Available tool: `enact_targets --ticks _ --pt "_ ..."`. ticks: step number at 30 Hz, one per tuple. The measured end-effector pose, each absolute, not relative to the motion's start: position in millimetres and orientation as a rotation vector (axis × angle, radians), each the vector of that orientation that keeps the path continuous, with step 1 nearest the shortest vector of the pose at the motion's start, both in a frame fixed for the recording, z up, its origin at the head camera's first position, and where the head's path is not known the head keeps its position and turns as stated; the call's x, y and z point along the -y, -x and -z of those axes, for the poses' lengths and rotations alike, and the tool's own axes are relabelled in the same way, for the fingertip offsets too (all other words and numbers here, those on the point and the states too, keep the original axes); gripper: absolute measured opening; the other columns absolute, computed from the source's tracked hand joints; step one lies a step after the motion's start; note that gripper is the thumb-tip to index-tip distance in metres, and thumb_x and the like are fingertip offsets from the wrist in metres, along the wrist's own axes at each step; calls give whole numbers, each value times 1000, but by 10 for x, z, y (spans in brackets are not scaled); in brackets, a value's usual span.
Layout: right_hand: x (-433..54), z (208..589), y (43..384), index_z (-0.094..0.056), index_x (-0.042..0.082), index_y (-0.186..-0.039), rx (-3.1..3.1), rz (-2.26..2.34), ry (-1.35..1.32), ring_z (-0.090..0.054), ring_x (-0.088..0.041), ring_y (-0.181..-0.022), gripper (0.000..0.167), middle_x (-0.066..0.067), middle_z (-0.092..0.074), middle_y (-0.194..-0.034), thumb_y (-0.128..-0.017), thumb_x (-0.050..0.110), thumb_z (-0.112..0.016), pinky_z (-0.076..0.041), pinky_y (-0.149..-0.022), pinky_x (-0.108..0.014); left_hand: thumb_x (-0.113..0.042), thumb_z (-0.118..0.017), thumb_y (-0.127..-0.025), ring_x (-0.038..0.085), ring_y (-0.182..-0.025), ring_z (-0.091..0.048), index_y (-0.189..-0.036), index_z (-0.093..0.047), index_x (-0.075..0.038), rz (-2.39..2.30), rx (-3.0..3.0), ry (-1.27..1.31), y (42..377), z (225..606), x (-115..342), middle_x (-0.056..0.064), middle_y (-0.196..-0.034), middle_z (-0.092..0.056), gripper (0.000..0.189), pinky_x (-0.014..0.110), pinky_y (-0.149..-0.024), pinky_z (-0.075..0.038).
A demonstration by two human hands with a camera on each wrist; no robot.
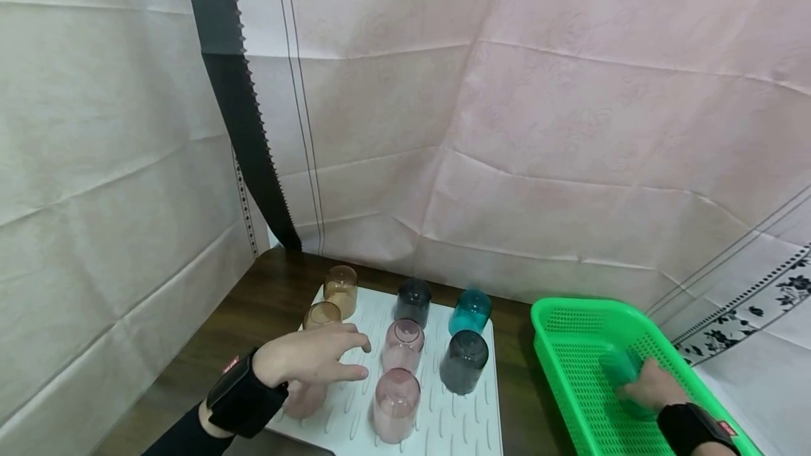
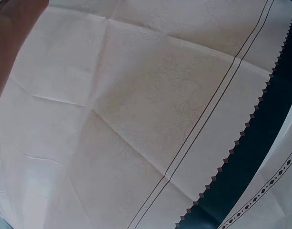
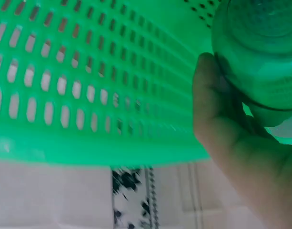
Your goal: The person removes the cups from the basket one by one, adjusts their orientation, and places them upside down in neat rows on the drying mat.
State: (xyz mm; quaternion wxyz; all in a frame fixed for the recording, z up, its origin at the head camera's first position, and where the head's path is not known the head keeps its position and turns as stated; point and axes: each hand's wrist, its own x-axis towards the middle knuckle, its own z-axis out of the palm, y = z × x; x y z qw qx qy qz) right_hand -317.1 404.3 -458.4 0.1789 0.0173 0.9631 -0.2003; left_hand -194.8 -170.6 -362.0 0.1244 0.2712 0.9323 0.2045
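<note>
Inside the green basket point(image 1: 546, 343), my right hand point(image 1: 655, 387) grips a teal drinking glass point(image 1: 617, 366). The right wrist view shows the thumb along the side of that glass point(image 3: 260, 62). My left hand point(image 1: 317, 355) hovers over the left side of a white ridged tray point(image 1: 345, 407), fingers loosely extended and holding nothing. Under and beside it stand a pink glass point(image 1: 305, 401) and an amber glass point(image 1: 322, 314), both partly hidden by the hand. Another amber glass point(image 1: 342, 288) is behind them.
Mid-tray stand two more pink glasses point(image 1: 396, 405) and a dark grey glass point(image 1: 413, 301). On its right side are another dark grey glass point(image 1: 464, 362) and a teal glass point(image 1: 470, 312). Patterned cloth point(image 1: 570, 125) hangs behind the dark wooden table point(image 1: 519, 371).
</note>
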Motion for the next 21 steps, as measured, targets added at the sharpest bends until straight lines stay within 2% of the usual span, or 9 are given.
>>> enact_targets --ticks 2,9,13,17,21 --pt "-3975 4491 3120 -11 -30 -125 -2771 590 13 -39 -61 -102 115 -52 -31 -113 -71 44 -79 -43 -78 -58 -41 -61 -90 17 -105 -55 -116 -62 -16 -587 -2726 -798 1936 3617 1701 -1 -112 -59 36 37 -86 -46" --pt "-3636 4025 2925 -17 -29 -125 -2947 645 224 -57 -45 -85 102 -42 -47 -101 -70 27 -82 -51 -66 -47 -44 -58 -91 20 -105 -55 -116 -63 -17 -552 -2757 -849 1886 3595 1673 -2 -111 -59 37 38 -88 -44" --pt "-3409 3782 2774 -19 -27 -128 -2975 641 313 -59 -40 -83 101 -37 -52 -100 -70 28 -82 -52 -64 -45 -42 -59 -91 18 -103 -55 -115 -63 -16 -549 -2773 -888 1847 3583 1654 -3 -109 -60 36 37 -87 -44" --pt "-3143 3604 2603 -20 -22 -133 -2955 630 358 -58 -40 -92 105 -34 -52 -109 -72 39 -80 -51 -69 -46 -41 -60 -90 12 -100 -55 -114 -63 -17 -544 -2777 -920 1817 3574 1598 -6 -106 -59 33 32 -84 -45" --pt "-2823 3532 2417 -24 -15 -136 -2933 664 404 -54 -42 -102 101 -32 -48 -121 -72 40 -80 -50 -75 -47 -45 -58 -91 8 -94 -53 -114 -63 -18 -531 -2783 -942 1800 3559 1510 -7 -103 -57 36 26 -76 -46"
